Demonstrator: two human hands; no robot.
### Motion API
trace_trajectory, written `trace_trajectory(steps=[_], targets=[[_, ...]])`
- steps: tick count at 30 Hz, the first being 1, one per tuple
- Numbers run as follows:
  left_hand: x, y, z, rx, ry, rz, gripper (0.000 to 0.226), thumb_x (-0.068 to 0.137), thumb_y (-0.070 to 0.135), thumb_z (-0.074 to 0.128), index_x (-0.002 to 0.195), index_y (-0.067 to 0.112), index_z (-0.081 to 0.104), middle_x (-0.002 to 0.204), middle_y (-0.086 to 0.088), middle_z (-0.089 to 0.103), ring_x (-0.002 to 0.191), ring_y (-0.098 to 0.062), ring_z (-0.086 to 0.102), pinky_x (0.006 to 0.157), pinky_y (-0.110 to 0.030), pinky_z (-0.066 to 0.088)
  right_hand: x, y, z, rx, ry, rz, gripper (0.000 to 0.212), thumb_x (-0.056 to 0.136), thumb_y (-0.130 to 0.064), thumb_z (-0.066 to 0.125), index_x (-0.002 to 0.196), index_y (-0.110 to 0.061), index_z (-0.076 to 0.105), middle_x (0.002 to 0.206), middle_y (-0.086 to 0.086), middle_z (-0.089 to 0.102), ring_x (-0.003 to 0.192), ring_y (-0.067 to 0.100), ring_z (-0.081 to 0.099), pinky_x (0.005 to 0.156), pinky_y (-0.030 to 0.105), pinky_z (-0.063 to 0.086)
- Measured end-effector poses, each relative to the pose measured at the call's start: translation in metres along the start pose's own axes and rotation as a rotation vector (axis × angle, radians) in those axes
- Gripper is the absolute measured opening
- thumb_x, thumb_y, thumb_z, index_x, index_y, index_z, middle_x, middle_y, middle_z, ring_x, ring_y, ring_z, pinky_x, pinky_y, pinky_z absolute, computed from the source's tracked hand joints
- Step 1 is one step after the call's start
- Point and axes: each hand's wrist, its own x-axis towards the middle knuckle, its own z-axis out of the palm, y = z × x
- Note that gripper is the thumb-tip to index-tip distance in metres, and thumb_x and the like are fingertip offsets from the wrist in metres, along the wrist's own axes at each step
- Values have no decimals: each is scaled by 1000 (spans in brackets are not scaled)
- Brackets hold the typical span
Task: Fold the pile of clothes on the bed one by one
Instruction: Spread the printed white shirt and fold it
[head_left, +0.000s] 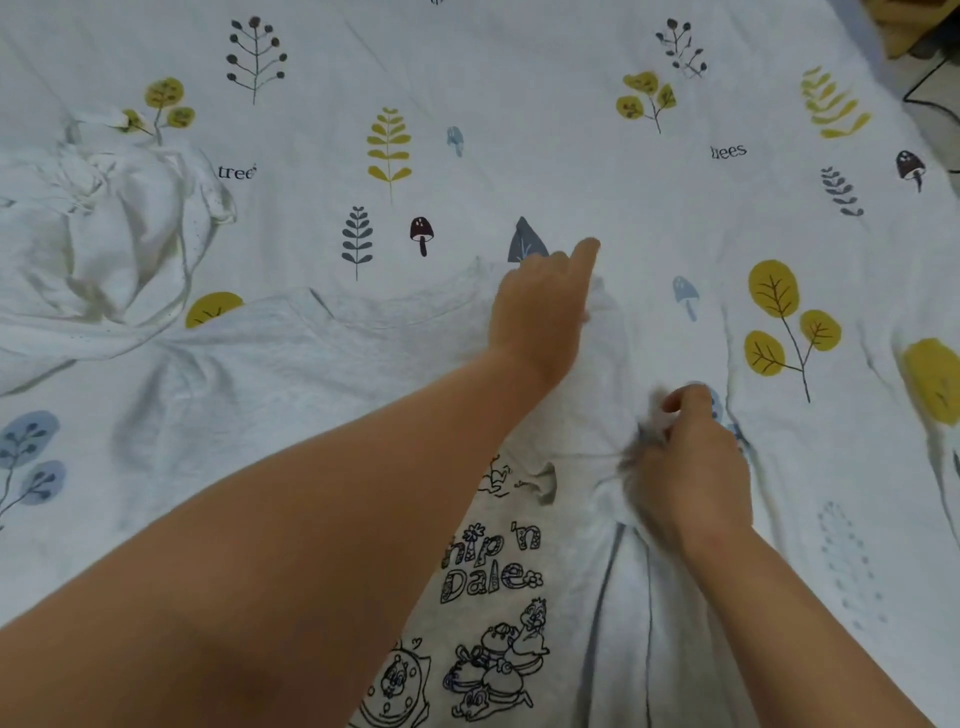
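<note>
here, the pale grey t-shirt (291, 364) with cartoon print lies spread flat.

Head view, looking steeply down, close over the bed (519, 104)

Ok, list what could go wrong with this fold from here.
1. The right hand pinches a bunched bit of the printed T-shirt; creases there may get folded in.
2. The left hand holds only the shoulder, so the fold may come out crooked.
3. The crumpled white garment lies touching the T-shirt's far sleeve and could get dragged along.
</note>
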Motion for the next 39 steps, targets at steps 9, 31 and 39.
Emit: trace_trajectory(steps=[9,31,39], targets=[[-86,-41,21,259,-351,57,60,98,47,20,149,26,-5,157,1,-12,145,-19,-11,113,-43,-13,-22,3,43,-486,-134,-459,66,98,-45,28,150,-19,-2,153,3,-19,140,17,-19,115,45,-1],[-197,-208,-130,-139,-69,-1079,24,88,27,56,81,5,51,88,-17,57,92,-34,54,77,-37,40,-113,-124,87,-326,-330,-751,35,97,-24,35,129,-16,46,127,1,47,118,17,40,102,29,35],[-200,-228,-171,-561,447,-889,24,87,12,49,65,12,40,59,-1,39,60,-17,36,53,-31,30,-123,-135,91,-231,-314,-728,33,96,-19,40,125,-14,52,126,1,51,116,16,43,97,24,36]])
